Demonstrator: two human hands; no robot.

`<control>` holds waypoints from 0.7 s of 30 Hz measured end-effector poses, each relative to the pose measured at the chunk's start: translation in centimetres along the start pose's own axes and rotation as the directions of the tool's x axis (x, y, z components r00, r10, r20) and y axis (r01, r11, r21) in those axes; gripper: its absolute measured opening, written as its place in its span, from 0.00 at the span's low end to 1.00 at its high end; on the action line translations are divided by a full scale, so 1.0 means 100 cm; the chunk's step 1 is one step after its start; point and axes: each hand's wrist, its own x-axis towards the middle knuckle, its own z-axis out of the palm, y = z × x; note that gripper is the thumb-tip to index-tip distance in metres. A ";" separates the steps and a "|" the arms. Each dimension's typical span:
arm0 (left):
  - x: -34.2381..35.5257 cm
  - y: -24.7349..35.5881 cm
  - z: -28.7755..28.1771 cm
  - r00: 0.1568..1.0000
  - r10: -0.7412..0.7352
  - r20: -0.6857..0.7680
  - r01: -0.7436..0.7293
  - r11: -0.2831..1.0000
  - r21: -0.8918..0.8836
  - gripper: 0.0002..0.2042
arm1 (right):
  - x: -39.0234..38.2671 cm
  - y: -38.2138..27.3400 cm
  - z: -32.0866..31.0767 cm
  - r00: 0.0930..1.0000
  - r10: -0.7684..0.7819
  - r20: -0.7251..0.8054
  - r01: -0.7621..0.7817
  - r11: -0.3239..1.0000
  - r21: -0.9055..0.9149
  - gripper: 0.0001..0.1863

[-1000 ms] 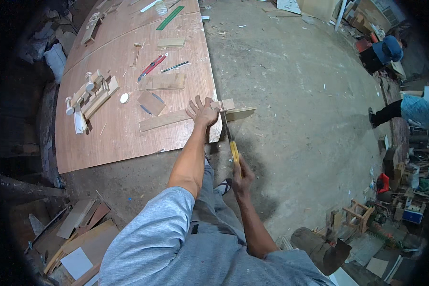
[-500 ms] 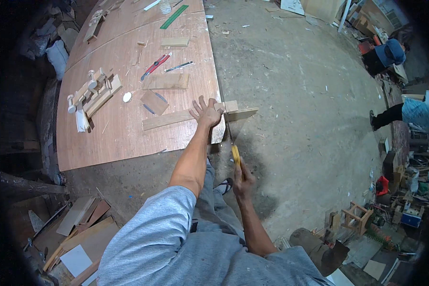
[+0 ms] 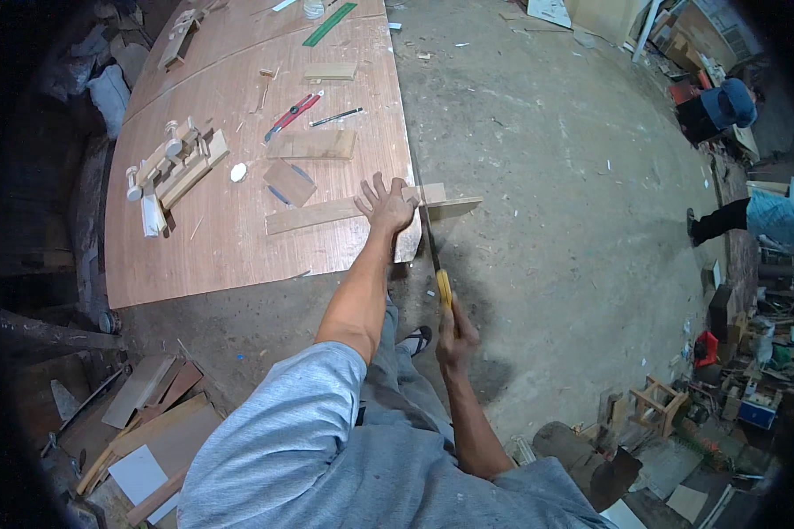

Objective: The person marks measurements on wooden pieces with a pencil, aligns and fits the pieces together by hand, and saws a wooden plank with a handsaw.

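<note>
My left hand (image 3: 387, 208) presses down with spread fingers on a pale wooden strip (image 3: 313, 215) at the table's right edge. The strip's end sticks out past the edge, beside another narrow wooden piece (image 3: 457, 205). In my right hand (image 3: 458, 339) is the yellow handle of a handsaw (image 3: 444, 288). Its thin dark blade points away from me and meets the wood just right of my left hand. How deep the blade sits in the wood cannot be made out.
On the wooden table (image 3: 194, 269) lie short boards (image 3: 311, 145), a red tool (image 3: 293, 115), a pencil (image 3: 336, 116), a green ruler (image 3: 330, 25) and a wooden assembly (image 3: 175, 172). Scrap boards (image 3: 141, 392) lie at lower left. Another person (image 3: 772, 212) is at far right.
My right hand and the saw have drawn back slightly toward me. My left hand stays on the strip, and the whole view has shifted a little.
</note>
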 end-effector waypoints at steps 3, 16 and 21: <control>-0.001 0.015 0.009 0.999 0.032 0.002 -0.032 0.999 -0.004 0.25 | 0.041 -0.007 0.013 0.999 -0.026 -0.026 0.025 0.999 -0.031 0.18; 0.007 0.004 0.016 0.997 0.057 -0.045 -0.057 0.998 0.001 0.25 | 0.039 -0.012 0.022 0.995 -0.100 -0.022 0.097 0.990 -0.105 0.20; 0.004 -0.001 0.012 0.998 0.043 -0.053 -0.045 0.999 -0.022 0.25 | -0.016 0.023 0.002 0.985 -0.161 -0.070 0.158 0.987 -0.042 0.20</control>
